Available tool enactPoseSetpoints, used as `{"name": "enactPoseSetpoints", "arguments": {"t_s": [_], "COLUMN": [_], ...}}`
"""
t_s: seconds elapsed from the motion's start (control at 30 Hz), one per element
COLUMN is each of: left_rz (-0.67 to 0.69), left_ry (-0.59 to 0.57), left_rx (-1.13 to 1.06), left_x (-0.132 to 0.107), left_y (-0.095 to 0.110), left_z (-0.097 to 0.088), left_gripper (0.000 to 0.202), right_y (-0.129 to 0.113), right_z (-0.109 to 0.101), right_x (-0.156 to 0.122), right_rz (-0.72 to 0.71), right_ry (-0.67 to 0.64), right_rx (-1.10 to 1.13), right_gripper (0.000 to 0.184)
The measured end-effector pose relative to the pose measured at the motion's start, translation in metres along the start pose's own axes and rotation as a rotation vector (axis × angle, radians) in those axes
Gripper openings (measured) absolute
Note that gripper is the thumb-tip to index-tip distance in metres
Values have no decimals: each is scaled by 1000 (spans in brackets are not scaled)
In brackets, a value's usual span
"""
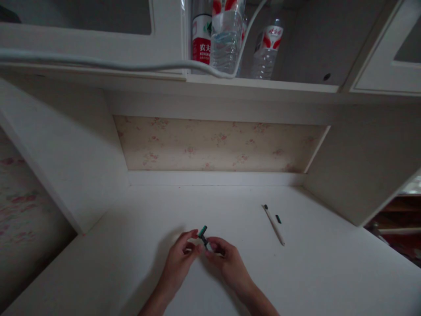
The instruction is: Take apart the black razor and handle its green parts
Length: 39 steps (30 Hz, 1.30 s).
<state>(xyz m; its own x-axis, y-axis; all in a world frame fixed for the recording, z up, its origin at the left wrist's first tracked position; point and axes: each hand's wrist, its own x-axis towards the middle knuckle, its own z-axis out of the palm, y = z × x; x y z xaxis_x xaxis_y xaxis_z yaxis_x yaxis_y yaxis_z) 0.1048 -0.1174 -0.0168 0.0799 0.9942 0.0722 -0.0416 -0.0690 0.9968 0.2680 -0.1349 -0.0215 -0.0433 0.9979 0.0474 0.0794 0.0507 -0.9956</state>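
Note:
A small razor (203, 232) with a dark handle and a green-edged head is held up between my two hands, above the white desktop. My right hand (226, 259) pinches the lower end of its handle between thumb and fingers. Curled in from the other side, my left hand (180, 254) has its fingertips at the razor's head and upper handle. The exact contact of the left fingertips is hard to make out. To the right on the desk lie a thin white stick with a dark tip (274, 226) and a small dark green piece (278, 218).
The white desktop (148, 210) runs back to a floral panel (217, 142). Side walls (59, 145) bound it. Overhead, a shelf holds plastic water bottles (226, 41), (268, 46), and a white cable (131, 66) hangs across its front.

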Motion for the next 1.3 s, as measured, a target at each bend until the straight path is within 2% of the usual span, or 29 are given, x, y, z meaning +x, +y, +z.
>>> {"name": "enactPoseSetpoints", "arguments": {"t_s": [0.1, 0.17, 0.23, 0.37, 0.43, 0.53, 0.8, 1.03, 1.1, 1.17, 1.3], "left_rz": [-78, -76, -62, -60, -63, -65, -83, -81, -84, -87, -92], "left_ry": [-34, -65, -100, -156, -184, -199, -224, -221, -221, -222, -207], "left_rx": [14, 43, 69, 124, 154, 196, 225, 217, 219, 214, 181], "left_x": [1, 2, 2, 1, 0, -1, -1, -1, -1, -1, -2], "left_y": [-10, -16, -20, -21, -21, -21, -19, -17, -17, -17, -16], "left_z": [2, 3, 5, 7, 8, 8, 8, 8, 9, 9, 10], "left_gripper": [52, 52, 50, 47, 47, 46, 44, 43, 42, 41, 45], "right_y": [3, 4, 4, 0, 0, 4, 13, 0, -4, -6, -3], "right_z": [-29, -59, -94, -154, -173, -187, -186, -178, -166, -144, -72], "right_x": [14, 26, 37, 54, 59, 62, 64, 56, 51, 44, 24], "right_rz": [25, 27, 37, 123, 163, 197, 216, 116, 70, 26, -18], "right_ry": [83, 181, 251, 365, 382, 354, 288, 293, 304, 295, 112], "right_rx": [-108, -364, -775, -1022, -1118, -1223, -1328, -1260, -1204, -1124, -874], "right_gripper": [37, 38, 35, 31, 32, 32, 31, 30, 30, 33, 34]}}
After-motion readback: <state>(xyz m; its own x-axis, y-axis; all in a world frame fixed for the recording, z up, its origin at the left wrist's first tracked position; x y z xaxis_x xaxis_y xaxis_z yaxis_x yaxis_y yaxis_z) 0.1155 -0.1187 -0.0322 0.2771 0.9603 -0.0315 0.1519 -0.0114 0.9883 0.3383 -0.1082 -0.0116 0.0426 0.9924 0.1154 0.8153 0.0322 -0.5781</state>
